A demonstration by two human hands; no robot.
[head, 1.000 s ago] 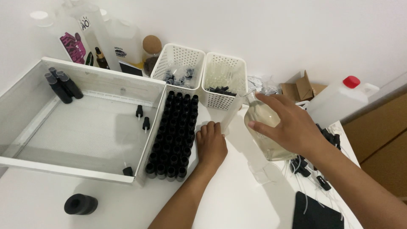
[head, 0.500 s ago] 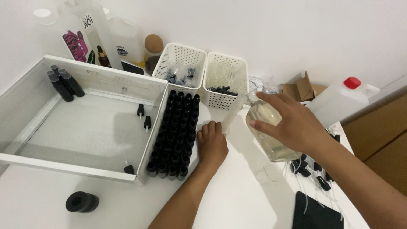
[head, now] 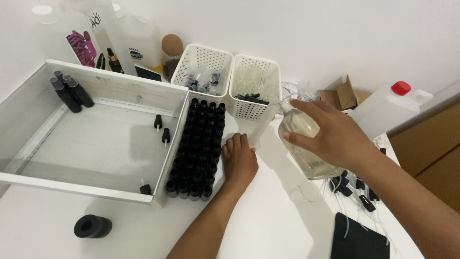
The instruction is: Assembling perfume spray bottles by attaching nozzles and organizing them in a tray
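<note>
1. Right hand is clamped around a clear glass bottle of pale liquid, held tilted above the table, neck pointing up-left toward the baskets.
2. Change over the last second: I see the bottle has come slightly left and lower, its neck now close to the right basket. Grip looks the same.
3. Left hand lies flat, palm down, fingers loosely together, holding nothing. It touches the right edge of the block of small black bottles. It has not moved.
4. My read: the liquid bottle is being carried in toward the small bottles; no pouring visible.
5. The black bottles stand in tight rows against the white tray. A few loose black caps and three dark bottles sit inside the tray.
6. Surface: white table, black ring front left, dark pad front right, loose dropper caps under the right arm.
7. Room: white wall corner, two white perforated baskets, large plastic jugs behind, a red-capped jug lying right, a small cardboard box.
</note>
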